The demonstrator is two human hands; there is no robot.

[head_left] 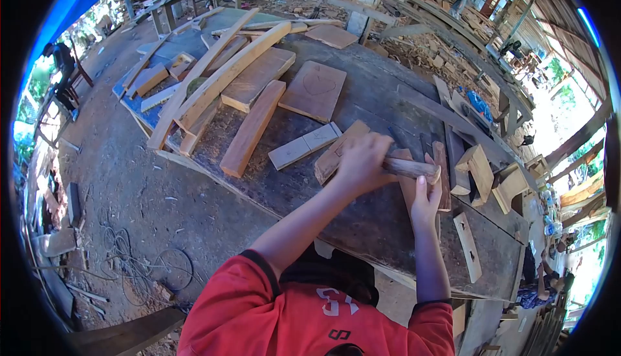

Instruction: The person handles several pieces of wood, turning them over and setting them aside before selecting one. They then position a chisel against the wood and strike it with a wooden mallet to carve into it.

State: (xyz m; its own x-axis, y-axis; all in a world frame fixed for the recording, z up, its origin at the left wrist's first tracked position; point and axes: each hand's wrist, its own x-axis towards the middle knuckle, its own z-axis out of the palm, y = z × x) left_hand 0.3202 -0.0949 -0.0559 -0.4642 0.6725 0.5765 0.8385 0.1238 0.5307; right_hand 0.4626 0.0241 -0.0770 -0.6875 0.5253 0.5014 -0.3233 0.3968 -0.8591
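My left hand (366, 162) is closed around one end of a short, rounded piece of wood (407, 166), above the workbench (375, 217). At the other end, the thumb and fingers of my right hand (427, 202) pinch the same piece. Partly under my left hand lies a wooden block (333, 157) with pencil marks. Beside it is a pale, narrow board (305, 146) with lines drawn across it. A flat board (314, 91) with a heart outline sits farther back. Near my right hand stands an upright reddish strip (441, 176).
Long curved timbers (226, 75) and a reddish beam (253, 129) lie across the bench's left side. At the right are angled wooden pieces (477, 170) and a slotted strip (467, 246). Cables (152, 262) coil on the ground. A person (61, 78) sits far left.
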